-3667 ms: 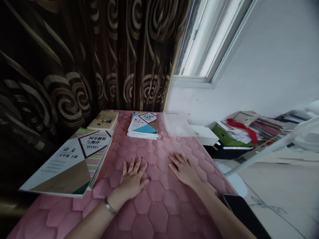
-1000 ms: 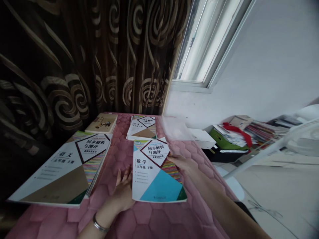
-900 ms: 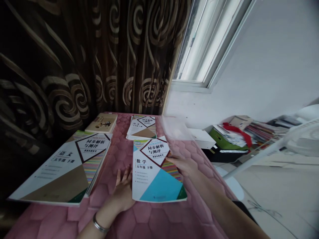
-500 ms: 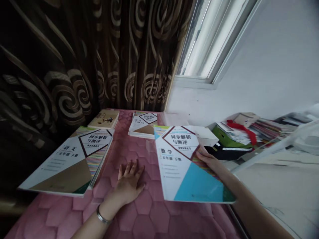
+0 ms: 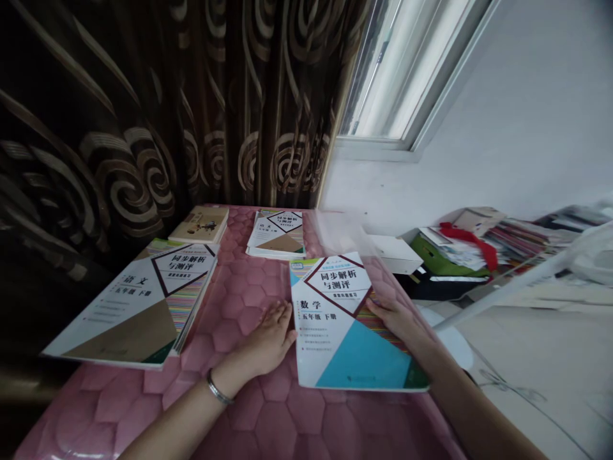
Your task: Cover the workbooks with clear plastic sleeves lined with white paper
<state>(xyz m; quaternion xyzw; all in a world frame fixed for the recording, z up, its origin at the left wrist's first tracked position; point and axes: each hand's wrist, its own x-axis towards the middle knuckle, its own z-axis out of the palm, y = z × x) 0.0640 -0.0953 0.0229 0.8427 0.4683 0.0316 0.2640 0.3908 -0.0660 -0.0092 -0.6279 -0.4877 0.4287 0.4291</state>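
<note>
Blue workbook (image 5: 368,348): white ground, bright blue block, dark red diamond outline, black lettering, multicoloured stripes, dark green corner
Brown workbook (image 5: 129,319): white with a large brown block, dark diamond outline, thin stripes (pinks, yellows and greens among them), green corner
Small workbook (image 5: 276,233): white and brown, dark diamond outline
Tan book (image 5: 194,223): plain tan around a small darker picture
Table cover (image 5: 306,421): dusky pink, hexagon pattern
Curtain (image 5: 136,166): dark brown, beige spirals and curving lines
Bracelet (image 5: 219,388): silver
Bag (image 5: 428,255): green
Ribbon (image 5: 472,241): red
Wall (image 5: 527,108): pale grey
</note>
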